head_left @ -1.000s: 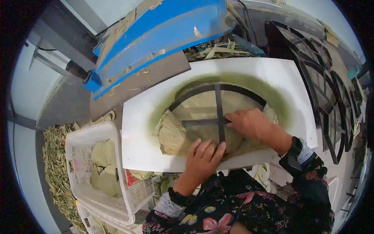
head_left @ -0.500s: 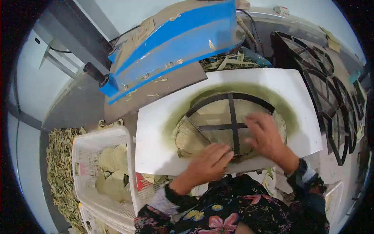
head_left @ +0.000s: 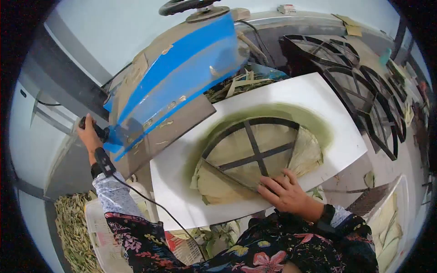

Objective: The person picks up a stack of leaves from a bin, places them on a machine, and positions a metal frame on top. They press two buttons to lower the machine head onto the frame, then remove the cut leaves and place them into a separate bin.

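My left hand (head_left: pixel 89 135) is wrapped round a black handle (head_left: pixel 104 133) on the lower left end of the blue machine arm (head_left: pixel 182 68). A black fan-shaped cutting die (head_left: pixel 256 154) with crossed bars lies on a stack of flat, pale green leaves (head_left: pixel 306 152). Leaf edges stick out past the die on both sides. At the die's near corner, my right hand (head_left: pixel 289 195) rests with its fingers spread, the fingertips at the rim and the leaves. Under the leaves is a white board (head_left: pixel 341 136) with a green-stained ring.
Several more black dies (head_left: pixel 355 86) lie at the right. A white crate (head_left: pixel 107 232) stands at lower left beside a heap of leaf scraps (head_left: pixel 75 227). Another crate (head_left: pixel 391 223) with leaves is at lower right. A black cable (head_left: pixel 157 204) hangs from my left wrist.
My left hand has left the leaf stack and moved up and left onto the black handle. My right hand has come down to the die's near corner. The view has shifted.
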A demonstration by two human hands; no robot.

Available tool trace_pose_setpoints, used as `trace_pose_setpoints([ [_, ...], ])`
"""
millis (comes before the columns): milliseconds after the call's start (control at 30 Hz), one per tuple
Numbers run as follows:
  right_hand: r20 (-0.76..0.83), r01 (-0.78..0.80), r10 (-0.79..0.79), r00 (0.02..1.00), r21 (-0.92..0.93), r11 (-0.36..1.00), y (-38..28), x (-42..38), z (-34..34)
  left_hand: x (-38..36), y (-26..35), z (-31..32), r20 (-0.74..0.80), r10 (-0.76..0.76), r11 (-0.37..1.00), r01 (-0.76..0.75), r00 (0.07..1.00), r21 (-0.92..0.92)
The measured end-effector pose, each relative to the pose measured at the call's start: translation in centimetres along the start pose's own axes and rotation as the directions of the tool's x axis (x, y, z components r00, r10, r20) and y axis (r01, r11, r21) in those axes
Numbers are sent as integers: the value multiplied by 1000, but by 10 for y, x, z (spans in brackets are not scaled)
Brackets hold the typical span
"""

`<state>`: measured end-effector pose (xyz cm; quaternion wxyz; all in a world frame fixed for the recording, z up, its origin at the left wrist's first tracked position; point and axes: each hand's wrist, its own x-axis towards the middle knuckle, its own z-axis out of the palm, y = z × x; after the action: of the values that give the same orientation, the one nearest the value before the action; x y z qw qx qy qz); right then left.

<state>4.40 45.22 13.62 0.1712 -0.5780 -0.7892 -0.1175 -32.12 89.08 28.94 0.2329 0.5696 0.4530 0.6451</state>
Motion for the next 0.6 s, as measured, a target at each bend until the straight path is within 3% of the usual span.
trace_pose_setpoints([
  [67,-7,14,-13,1000,7,1000,0,-2,1,-2,-3,-5,-3,61,998,-61,998,16],
  [167,-74,19,-18,997,12,1000,0,-1,4,-1,1,-8,8,-25,998,25,1000,64],
  [233,-98,22,-22,995,0,1000,0,0,4,-16,1,-12,-15,63,998,-63,998,1],
  [367,-38,10,-9,999,38,999,2,-6,4,-125,82,-14,38,141,975,-145,989,166],
  [433,-77,21,-18,997,42,999,3,-5,4,-164,108,-15,56,12,994,-18,998,109],
  [500,-117,26,-21,993,44,999,3,-2,5,-195,122,-18,86,34,996,-41,996,73],
  [567,-158,-13,51,986,229,973,0,0,-4,-206,121,-28,121,49,998,-54,991,39],
  [600,-158,-17,55,986,228,973,-1,6,-13,-207,115,-34,127,107,994,-101,986,-50],
])
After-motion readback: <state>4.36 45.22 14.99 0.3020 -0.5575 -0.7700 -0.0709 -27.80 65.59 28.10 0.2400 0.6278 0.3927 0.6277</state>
